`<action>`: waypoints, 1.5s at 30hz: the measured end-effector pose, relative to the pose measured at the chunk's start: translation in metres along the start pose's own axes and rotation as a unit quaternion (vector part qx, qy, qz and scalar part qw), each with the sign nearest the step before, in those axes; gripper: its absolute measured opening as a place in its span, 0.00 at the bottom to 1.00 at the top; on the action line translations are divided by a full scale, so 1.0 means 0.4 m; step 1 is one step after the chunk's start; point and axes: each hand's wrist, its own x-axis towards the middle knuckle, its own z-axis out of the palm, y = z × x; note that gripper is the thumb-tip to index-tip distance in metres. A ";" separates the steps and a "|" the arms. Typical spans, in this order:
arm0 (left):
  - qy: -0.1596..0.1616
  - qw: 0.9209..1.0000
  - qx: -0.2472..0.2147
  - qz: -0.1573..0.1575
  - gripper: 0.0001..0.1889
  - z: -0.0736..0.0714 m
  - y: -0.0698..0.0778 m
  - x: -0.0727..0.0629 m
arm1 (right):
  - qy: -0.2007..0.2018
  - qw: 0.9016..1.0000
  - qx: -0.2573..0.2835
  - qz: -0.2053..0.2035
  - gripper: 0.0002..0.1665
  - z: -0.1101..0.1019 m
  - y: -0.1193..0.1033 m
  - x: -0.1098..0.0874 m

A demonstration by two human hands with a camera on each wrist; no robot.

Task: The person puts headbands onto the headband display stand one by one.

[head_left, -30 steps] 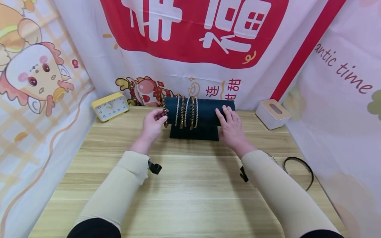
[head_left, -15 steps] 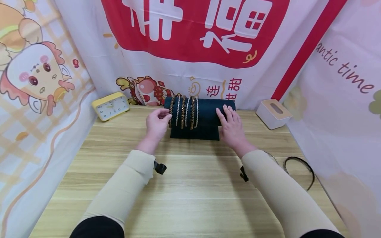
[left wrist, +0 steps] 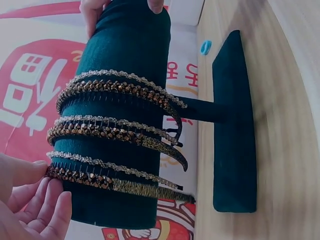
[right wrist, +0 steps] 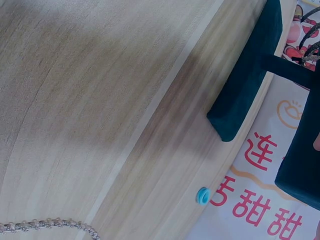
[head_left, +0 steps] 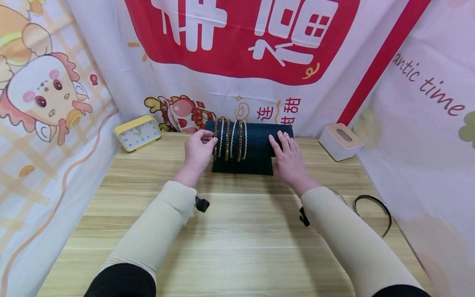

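Observation:
A dark teal velvet roll stand (head_left: 259, 138) stands at the back of the table, with several beaded headbands around its left half, bronze and pale ones alternating. My left hand (head_left: 198, 152) is at the roll's left end. In the left wrist view, its thumb and fingers pinch one end of the outermost bronze beaded headband (left wrist: 85, 176), which lies over the roll beside a pale beaded headband (left wrist: 110, 165). My right hand (head_left: 291, 160) rests on the roll's right end with fingers spread over it.
On the table at right lie a dark toothed headband (head_left: 380, 202) and a pale headband (right wrist: 50, 224), partly behind the right sleeve. A yellow clock (head_left: 137, 133) stands back left, a tissue box (head_left: 340, 142) back right. A small blue ring (right wrist: 203, 196) lies near the stand's base.
My left hand has moved right, sliding the bronze headband from the roll's left end up close to the other headbands. The right hand stays in place.

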 end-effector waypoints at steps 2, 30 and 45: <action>-0.002 1.000 0.009 -0.004 0.08 0.004 0.007 0.005 | 0.002 1.000 0.000 -0.001 0.50 0.001 0.000 0.001; -0.124 0.850 0.394 0.328 0.32 -0.033 -0.062 0.008 | 0.001 1.000 0.002 0.005 0.50 0.006 -0.005 0.005; -0.113 0.843 0.390 0.353 0.31 0.003 -0.081 0.012 | 0.009 1.000 -0.003 0.005 0.50 0.005 -0.006 0.002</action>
